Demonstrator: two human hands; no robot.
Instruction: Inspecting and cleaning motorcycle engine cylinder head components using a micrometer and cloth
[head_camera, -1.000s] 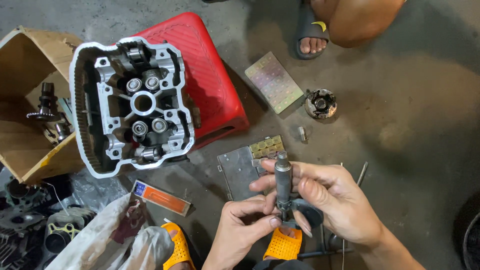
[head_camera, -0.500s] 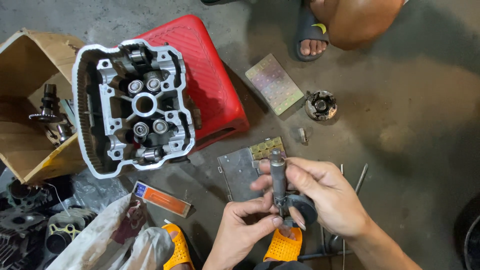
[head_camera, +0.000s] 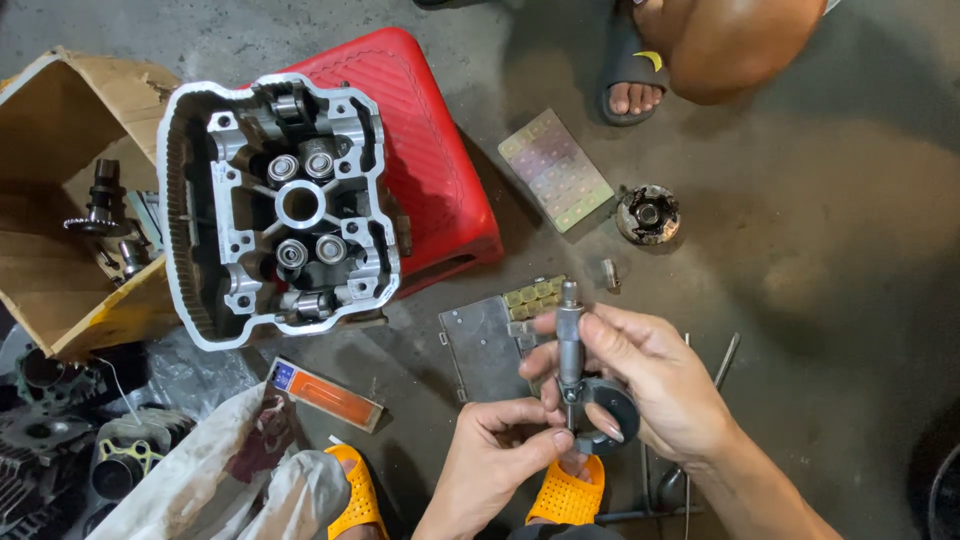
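My right hand (head_camera: 655, 390) grips a dark metal micrometer (head_camera: 572, 345), thumb and fingers wrapped around its upright barrel and black frame. My left hand (head_camera: 495, 465) comes up from below, and its thumb and forefinger pinch something small at the micrometer's jaw; that small part is hidden by my fingers. Both hands hover above the concrete floor, just over my orange sandals (head_camera: 565, 492). A grey metal plate with rows of small yellowish pieces (head_camera: 495, 335) lies right behind the hands.
An aluminium engine cylinder head (head_camera: 280, 215) rests on a red plastic stool (head_camera: 435, 170). A cardboard box with a camshaft (head_camera: 60, 240) stands left. A shiny tray (head_camera: 555, 170), round metal part (head_camera: 647, 213), orange packet (head_camera: 325, 393), thin rods (head_camera: 725, 360), another person's sandalled foot (head_camera: 630, 80).
My hands and the micrometer have drifted slightly lower and left in view; the grip looks the same. Everything on the floor stays where it was.
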